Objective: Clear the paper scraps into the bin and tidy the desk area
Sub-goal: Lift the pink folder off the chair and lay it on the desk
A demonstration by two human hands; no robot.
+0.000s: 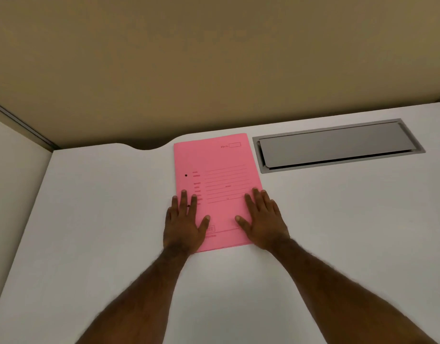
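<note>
Scraps are nowhere visible (nor any bin), so only squaring remains: left hand (183,223) and right hand (262,219) press flat, ungripping, on the pink folder (217,175).

Soft, even indoor light falls on the white desk (338,219), which is bright without glare. A dark shadow band lies along the foot of the beige partition (214,58) behind the desk. The desk's edges bow outward near the corners from wide-angle distortion. Focus is slightly soft throughout.
</note>
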